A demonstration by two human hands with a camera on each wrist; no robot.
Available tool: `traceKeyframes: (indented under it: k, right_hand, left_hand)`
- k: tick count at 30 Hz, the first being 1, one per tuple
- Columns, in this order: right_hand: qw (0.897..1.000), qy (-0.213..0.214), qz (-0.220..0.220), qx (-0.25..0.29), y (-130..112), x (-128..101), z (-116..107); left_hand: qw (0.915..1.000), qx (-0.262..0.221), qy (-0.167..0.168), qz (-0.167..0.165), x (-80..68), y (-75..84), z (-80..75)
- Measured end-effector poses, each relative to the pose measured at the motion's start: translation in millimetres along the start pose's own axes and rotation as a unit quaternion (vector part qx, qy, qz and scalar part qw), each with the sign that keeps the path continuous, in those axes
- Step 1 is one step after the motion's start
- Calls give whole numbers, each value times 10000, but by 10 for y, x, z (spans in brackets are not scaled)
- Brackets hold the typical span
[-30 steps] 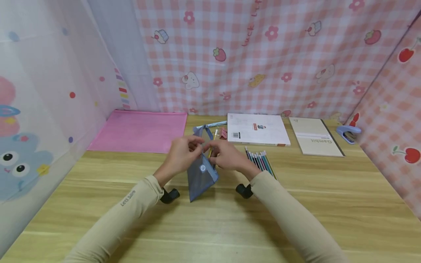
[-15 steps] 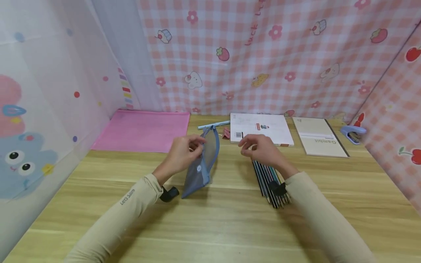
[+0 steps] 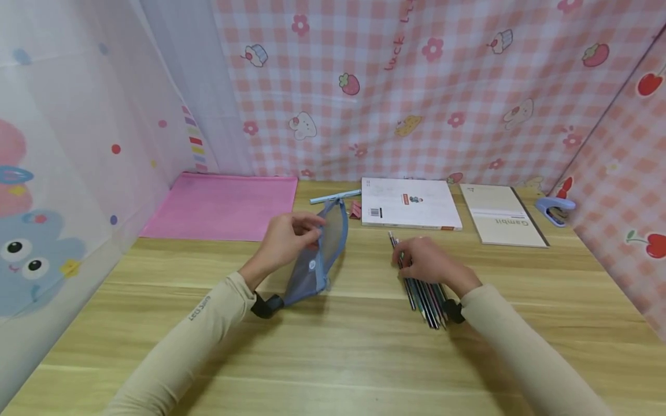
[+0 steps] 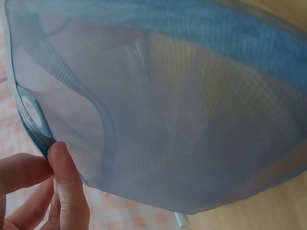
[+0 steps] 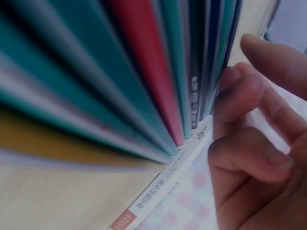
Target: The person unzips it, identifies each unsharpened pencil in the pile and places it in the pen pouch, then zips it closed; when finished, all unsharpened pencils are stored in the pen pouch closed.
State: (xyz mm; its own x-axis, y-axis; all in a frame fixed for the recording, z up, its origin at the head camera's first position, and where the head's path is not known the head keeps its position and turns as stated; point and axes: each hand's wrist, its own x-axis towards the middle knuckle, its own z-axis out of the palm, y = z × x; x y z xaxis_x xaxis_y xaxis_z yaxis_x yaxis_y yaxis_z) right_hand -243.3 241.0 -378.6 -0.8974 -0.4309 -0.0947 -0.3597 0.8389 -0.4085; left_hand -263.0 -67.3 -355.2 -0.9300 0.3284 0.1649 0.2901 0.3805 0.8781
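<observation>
My left hand (image 3: 288,238) pinches the rim of a blue mesh pencil pouch (image 3: 318,257) and holds it up with its mouth open; its lower end rests on the wooden table (image 3: 333,352). In the left wrist view my thumb and fingers (image 4: 62,191) clamp the pouch's (image 4: 182,120) zipper edge. My right hand (image 3: 424,263) lies on a row of coloured pencils (image 3: 424,292) to the right of the pouch, its fingers curled round their far ends. The right wrist view shows the pencils (image 5: 144,86) close up, with my fingertips (image 5: 240,91) against them.
At the back of the table lie a pink zip folder (image 3: 221,206), a light blue pen (image 3: 335,197), a small pink clip (image 3: 355,210), a white book (image 3: 409,204) and a beige notebook (image 3: 500,215). A blue hole punch (image 3: 555,208) sits at the far right. Patterned curtains enclose the desk.
My right hand left the pouch, swung right and came down onto the pencils. The pouch has tipped further to the left in my left hand.
</observation>
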Motion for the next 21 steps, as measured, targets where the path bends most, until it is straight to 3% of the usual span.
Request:
traceKeyframes:
  k: [14,17,21]
  right_hand:
    - [9945,-280,321,-959,-328,196,97]
    - [9973,-170,260,-673,-346,234,119]
    - [9967,40,127,805,-346,265,63]
  left_hand:
    - [9999,-15,-96,-74,32,4,-41]
    - [9998,112,-125,-46,30,-10,-33]
    - [9995,282,-143,28,22,-11,-35]
